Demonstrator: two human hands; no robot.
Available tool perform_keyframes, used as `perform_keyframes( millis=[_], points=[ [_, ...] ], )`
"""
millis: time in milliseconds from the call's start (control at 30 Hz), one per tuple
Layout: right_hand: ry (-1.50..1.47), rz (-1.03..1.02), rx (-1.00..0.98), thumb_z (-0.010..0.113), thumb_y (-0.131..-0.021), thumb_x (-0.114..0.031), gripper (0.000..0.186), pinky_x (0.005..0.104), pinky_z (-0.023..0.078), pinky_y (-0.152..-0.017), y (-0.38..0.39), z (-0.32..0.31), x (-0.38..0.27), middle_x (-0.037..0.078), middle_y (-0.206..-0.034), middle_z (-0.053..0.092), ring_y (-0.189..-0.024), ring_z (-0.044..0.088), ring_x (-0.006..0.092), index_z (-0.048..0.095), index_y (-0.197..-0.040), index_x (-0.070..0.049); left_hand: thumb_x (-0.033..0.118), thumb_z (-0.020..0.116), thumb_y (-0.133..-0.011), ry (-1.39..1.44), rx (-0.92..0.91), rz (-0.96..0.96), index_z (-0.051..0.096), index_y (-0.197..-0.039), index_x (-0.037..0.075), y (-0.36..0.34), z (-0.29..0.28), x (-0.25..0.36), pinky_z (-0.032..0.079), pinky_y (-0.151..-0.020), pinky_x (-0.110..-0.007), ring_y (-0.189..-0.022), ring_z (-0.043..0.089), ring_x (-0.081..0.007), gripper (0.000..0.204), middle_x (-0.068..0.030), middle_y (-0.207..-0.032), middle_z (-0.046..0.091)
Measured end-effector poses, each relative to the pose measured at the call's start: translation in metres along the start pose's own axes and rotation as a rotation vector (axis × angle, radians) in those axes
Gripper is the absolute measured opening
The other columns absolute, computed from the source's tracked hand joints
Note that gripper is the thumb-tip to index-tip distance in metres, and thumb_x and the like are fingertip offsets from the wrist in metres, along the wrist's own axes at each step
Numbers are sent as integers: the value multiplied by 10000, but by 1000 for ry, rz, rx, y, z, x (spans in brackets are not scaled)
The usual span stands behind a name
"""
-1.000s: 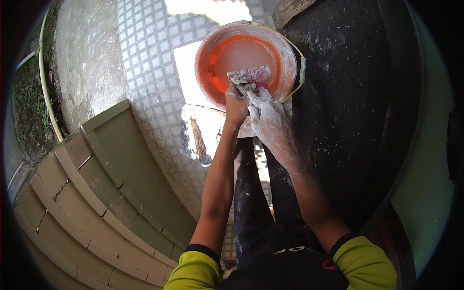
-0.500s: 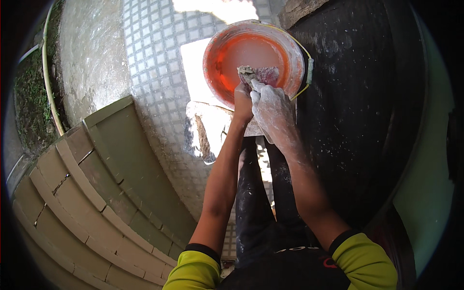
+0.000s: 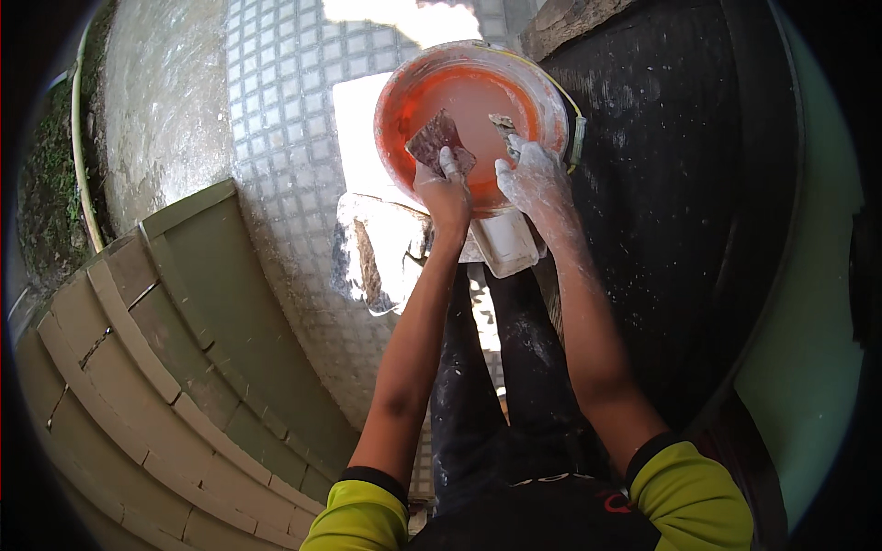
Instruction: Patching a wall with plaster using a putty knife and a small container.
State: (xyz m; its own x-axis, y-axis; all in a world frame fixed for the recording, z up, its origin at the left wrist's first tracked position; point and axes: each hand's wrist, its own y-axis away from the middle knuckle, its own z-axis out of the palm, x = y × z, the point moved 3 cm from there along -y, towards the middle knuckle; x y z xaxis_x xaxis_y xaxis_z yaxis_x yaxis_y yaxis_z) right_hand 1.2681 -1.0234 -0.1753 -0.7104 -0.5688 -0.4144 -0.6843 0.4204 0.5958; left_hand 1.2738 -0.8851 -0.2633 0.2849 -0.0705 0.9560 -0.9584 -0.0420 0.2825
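Below my hands stands an orange bucket, its rim smeared white, with cloudy pinkish liquid inside. My left hand is closed on a flat, dark reddish-brown piece with straight edges, thumb on top, over the left part of the bucket. Over the right part, white residue coats my right hand. Its fingers pinch a small, rough, grey-white piece, too partly covered to tell its kind. The two hands are apart.
A yellow wire handle with a pale grip hangs at the bucket's right. Close to my legs is a white rectangular container. A dark, white-speckled surface lies right; stacked greenish-beige boards fill the left. Patterned paving lies beyond.
My hands have separated, the left moving left with the flat piece and the right moving right with the grey-white piece. More of the white container now shows.
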Motion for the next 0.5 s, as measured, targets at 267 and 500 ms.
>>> perform_keyframes(
  millis=[267,500],
  points=[
    [302,-142,-82,628,-738,-178,304,470,522,-866,-89,59,26,218,-1024,667,-991,635,409,682,-1002,-37,7,453,-964,-64,117,68,500,-1179,-68,-6,-11,12,475,-787,-295,-871,572,-167,232,-134,-1019,613],
    [310,-493,-117,635,-715,-181,263,471,524,-823,-79,65,23,242,-941,663,-907,655,396,687,-884,13,-52,468,-926,-52,-9,40,464,-1234,-64,-10,-21,5,494,-807,-311,-907,603,-187,308,-152,-1041,622]
  ],
)
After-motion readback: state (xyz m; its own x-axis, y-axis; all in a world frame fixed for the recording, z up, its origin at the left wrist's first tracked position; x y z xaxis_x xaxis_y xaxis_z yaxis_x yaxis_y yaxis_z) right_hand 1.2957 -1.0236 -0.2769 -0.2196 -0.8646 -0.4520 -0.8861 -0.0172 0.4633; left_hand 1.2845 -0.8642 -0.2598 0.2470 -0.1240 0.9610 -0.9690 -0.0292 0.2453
